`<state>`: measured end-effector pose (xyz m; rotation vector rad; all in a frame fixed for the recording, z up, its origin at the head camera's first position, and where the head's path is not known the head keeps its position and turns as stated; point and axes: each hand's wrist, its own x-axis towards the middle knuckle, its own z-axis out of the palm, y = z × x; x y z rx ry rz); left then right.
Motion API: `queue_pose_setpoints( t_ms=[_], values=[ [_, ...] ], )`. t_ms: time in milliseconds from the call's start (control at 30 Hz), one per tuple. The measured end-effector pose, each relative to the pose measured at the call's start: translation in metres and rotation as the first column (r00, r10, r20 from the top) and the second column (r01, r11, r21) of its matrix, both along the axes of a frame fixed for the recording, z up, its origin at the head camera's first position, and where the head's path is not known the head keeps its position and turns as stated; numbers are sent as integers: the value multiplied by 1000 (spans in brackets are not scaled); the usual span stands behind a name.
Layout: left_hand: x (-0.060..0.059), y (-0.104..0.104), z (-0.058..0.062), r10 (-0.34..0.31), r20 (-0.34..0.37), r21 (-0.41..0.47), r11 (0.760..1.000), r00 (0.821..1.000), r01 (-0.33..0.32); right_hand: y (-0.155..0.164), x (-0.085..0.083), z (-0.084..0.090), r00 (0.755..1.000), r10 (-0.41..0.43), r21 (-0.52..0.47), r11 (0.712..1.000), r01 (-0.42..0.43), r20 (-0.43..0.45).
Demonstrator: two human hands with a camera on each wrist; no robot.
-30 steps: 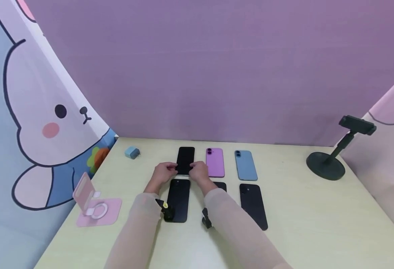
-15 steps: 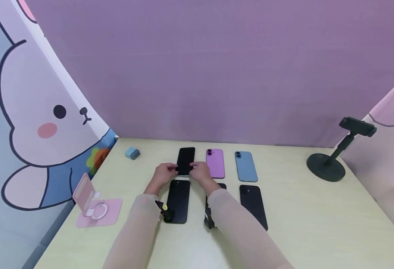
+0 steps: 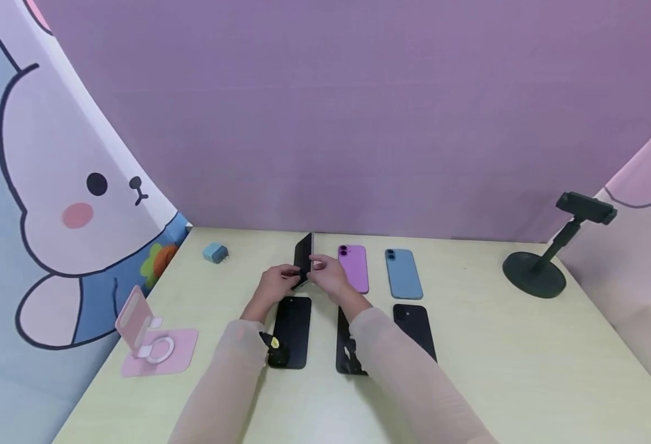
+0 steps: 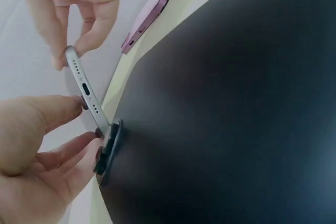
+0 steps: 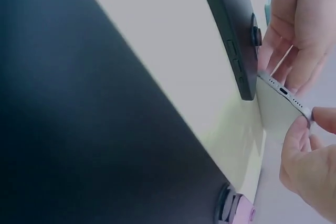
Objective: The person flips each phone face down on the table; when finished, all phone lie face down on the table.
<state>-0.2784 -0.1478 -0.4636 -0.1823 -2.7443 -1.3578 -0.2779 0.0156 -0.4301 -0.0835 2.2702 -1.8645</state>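
Observation:
A phone with a black screen (image 3: 302,253) and a silver frame (image 4: 86,88) stands tilted on its long side at the back of the table. Its right side is raised, and a pale back (image 5: 275,109) shows in the right wrist view. My left hand (image 3: 274,286) grips the lower left edge between thumb and fingers. On the upper right edge, my right hand (image 3: 331,277) pinches with thumb and fingertips. Just in front of both hands lies a black phone (image 3: 293,333), back up. A purple phone (image 3: 354,266) lies to the right of them.
Further right are a blue phone (image 3: 404,274) and a black phone (image 3: 414,327); another dark phone (image 3: 344,342) is partly under my right sleeve. A blue charger plug (image 3: 215,253) and a pink folding stand (image 3: 161,351) sit left. A black stand (image 3: 536,274) is at far right.
The phone lay flat, screen up, between both hands; now its right side is lifted and it tilts to the left. My right hand has risen slightly with that edge.

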Motion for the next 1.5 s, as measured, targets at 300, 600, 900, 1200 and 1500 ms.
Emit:
queue_pose_setpoints(
  t_ms=[300,600,900,1200,1500],
  values=[
    [-1,7,0,26,53,177,984,998,-35,-4,-2,0,999,-23,-136,990,27,32],
    [-2,14,-3,31,93,376,924,995,-64,-9,-2,-6,998,-53,-195,979,57,28],
    [-1,15,-1,57,81,342,936,995,-82,-11,-2,-5,998,-59,-138,989,59,6],
    [-1,10,9,60,76,416,905,995,-86,-15,1,-9,1000,-22,-41,999,22,-7],
    [1,4,11,98,-26,216,972,995,-91,-17,4,-16,1000,-15,100,995,14,5]
  ],
)
